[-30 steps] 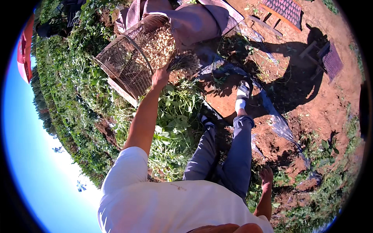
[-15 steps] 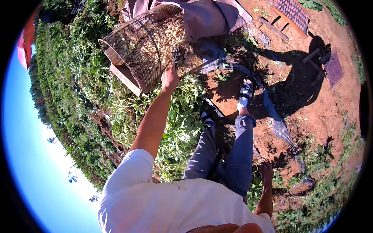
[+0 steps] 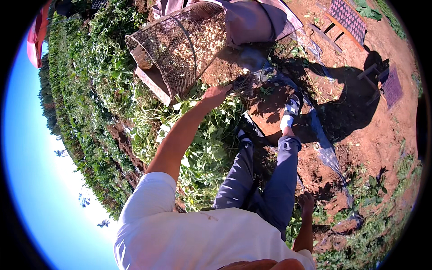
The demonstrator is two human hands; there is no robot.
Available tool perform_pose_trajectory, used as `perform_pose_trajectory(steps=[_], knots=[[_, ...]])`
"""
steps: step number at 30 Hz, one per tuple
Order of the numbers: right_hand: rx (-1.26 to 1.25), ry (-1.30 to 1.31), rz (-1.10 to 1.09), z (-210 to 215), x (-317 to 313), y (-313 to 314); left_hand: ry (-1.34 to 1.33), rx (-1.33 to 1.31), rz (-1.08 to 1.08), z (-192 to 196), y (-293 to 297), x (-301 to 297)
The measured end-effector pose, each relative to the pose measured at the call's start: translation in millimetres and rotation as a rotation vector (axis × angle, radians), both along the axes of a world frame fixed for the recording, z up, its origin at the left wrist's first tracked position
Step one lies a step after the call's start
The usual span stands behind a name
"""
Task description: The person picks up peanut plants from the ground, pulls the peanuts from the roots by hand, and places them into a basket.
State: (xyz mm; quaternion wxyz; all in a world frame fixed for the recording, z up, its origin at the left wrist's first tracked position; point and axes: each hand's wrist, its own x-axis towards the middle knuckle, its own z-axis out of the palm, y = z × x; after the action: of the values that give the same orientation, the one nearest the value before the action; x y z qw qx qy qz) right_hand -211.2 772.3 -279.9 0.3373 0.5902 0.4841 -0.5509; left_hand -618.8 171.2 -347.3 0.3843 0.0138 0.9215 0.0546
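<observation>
My left hand (image 3: 217,95) is stretched forward, its fingers closed round a dark, twiggy clump that looks like plant stems or roots (image 3: 243,84). That clump is just over the soil, to the right of a wire mesh cylinder (image 3: 173,49) lying on its side. Pale pods that look like peanuts (image 3: 211,33) are heaped at the mesh, and whether all lie inside it I cannot tell. Low beside my right leg hangs my right hand (image 3: 307,202), fingers loosely apart and nothing visible in them.
A mauve cloth (image 3: 252,22) drapes against the mesh's right end. Cut green plants (image 3: 202,153) are piled before it. Two low stools, one patterned (image 3: 346,20) and one purple (image 3: 390,87), stand at the right. A strip of plastic film (image 3: 321,139) crosses the soil.
My left hand has moved right, away from the mesh cylinder, carrying the dark clump. My right hand has shifted slightly. The whole view has tilted a little.
</observation>
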Motion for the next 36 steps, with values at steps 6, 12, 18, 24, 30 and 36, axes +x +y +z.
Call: perform_pose_trajectory(steps=[6,12,18,24,30,36], knots=[[0.015,0.057,-0.053,-9,-1,11,0.253,-0.304,0.216,20,-24,-32],[-0.029,0.136,-0.042,-7,-8,15,0.411,-0.113,0.013,8,-38,-26],[0.045,0.107,-0.019,7,-25,0,0.313,-0.088,0.424,16,-37,-12],[0.021,0.269,0.189,16,-71,-29,0.375,0.539,0.695,46,-59,59],[-0.011,0.398,0.297,12,-145,-93,0.171,1.426,0.989,113,-113,145],[-0.023,0.524,0.484,17,-184,-147,0.375,0.890,1.285,263,-181,225]])
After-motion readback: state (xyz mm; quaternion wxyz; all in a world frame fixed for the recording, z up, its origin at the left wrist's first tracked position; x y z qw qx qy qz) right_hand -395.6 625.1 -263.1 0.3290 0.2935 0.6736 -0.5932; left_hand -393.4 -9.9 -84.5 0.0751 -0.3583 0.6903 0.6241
